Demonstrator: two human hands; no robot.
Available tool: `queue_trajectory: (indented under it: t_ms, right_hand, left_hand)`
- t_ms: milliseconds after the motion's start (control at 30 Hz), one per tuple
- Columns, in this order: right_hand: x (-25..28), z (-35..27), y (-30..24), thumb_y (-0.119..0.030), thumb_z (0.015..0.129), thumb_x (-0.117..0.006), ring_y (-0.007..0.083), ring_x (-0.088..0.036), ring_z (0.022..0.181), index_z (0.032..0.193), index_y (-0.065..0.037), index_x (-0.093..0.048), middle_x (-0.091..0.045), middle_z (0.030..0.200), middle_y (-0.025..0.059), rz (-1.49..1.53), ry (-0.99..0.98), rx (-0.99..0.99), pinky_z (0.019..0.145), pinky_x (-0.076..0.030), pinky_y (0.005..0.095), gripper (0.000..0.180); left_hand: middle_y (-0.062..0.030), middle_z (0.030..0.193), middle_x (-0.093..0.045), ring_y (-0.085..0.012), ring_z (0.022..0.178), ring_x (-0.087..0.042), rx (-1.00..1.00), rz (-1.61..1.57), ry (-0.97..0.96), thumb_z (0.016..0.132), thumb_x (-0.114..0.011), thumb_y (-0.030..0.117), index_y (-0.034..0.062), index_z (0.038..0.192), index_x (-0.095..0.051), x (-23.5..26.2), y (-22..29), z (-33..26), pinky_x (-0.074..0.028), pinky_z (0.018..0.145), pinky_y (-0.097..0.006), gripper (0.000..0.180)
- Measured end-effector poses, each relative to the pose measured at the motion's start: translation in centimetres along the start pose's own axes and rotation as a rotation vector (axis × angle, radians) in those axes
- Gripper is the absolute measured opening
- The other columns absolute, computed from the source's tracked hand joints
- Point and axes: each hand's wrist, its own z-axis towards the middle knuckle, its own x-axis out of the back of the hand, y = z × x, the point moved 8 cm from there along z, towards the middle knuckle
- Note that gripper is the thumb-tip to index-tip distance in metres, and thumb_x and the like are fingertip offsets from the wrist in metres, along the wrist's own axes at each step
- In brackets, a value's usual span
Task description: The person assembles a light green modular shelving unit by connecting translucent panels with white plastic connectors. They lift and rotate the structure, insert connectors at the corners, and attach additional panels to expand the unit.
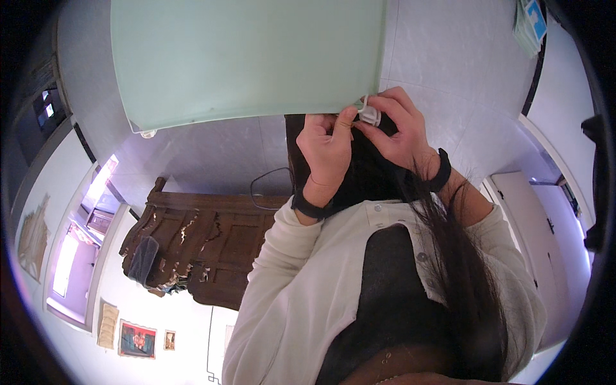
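A pale green flat panel (250,58) stretches out in front of me. At its near right corner sits a small white plastic fitting (369,115), with a thin white loop or strip rising from it by the corner. My right hand (399,125) pinches this fitting between thumb and fingers. Close beside it, my left hand (326,144) is closed at the panel's near edge, thumb on top by the corner; its other fingertips are partly hidden. A similar small pale fitting (148,133) shows at the near left corner.
Dark carved wooden furniture (218,237) stands to the left, with a dark cable loop (260,189) by it. Grey tiled floor (443,58) surrounds the panel. Pale doors (523,224) are at right; a stack of sheets (529,29) lies at the far right.
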Motion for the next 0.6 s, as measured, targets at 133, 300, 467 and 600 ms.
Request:
queue_trajectory:
  t_ms: [133,300,467,600]
  right_hand:
    - [0.2,-0.3,0.1,-0.009,0.070,-0.077,0.0269,-0.060,0.079,0.104,-0.005,-0.061,-0.057,0.094,0.0114,-0.028,0.024,0.005,0.066,-0.051,0.0323,0.038]
    - [0.2,-0.6,0.3,-0.009,0.069,-0.078,0.0265,-0.060,0.080,0.106,-0.005,-0.062,-0.058,0.094,0.0114,-0.044,0.035,-0.001,0.068,-0.050,0.0323,0.040]
    - [0.2,-0.9,0.5,-0.008,0.070,-0.079,0.0240,-0.061,0.082,0.110,-0.005,-0.061,-0.058,0.095,0.0115,-0.031,0.045,-0.023,0.070,-0.051,0.0314,0.044]
    - [-0.3,-1.5,1.7,-0.004,0.072,-0.077,0.0197,-0.061,0.097,0.120,-0.002,-0.051,-0.059,0.106,0.0115,0.198,0.057,-0.173,0.084,-0.051,0.0316,0.054]
  left_hand:
    - [-0.0067,0.079,-0.067,-0.0061,0.060,-0.057,-0.087,0.079,0.062,0.084,-0.070,0.009,-0.0048,0.098,-0.056,-0.1,0.0,-0.2,-0.047,0.058,-0.021,0.024]
    - [-0.0079,0.077,-0.067,-0.0070,0.059,-0.058,-0.074,0.128,0.090,0.084,-0.071,0.014,-0.0039,0.102,-0.053,-0.4,0.2,-0.4,-0.047,0.057,-0.021,0.031]
    - [-0.0076,0.067,-0.064,-0.0107,0.055,-0.058,-0.046,0.240,0.105,0.085,-0.069,0.019,-0.0028,0.108,-0.049,-0.9,0.9,-0.7,-0.046,0.055,-0.024,0.037]
    - [-0.0077,0.064,-0.062,-0.0123,0.053,-0.057,-0.063,0.220,0.139,0.086,-0.069,0.021,-0.0027,0.108,-0.049,-1.1,1.8,-0.7,-0.045,0.053,-0.025,0.038]
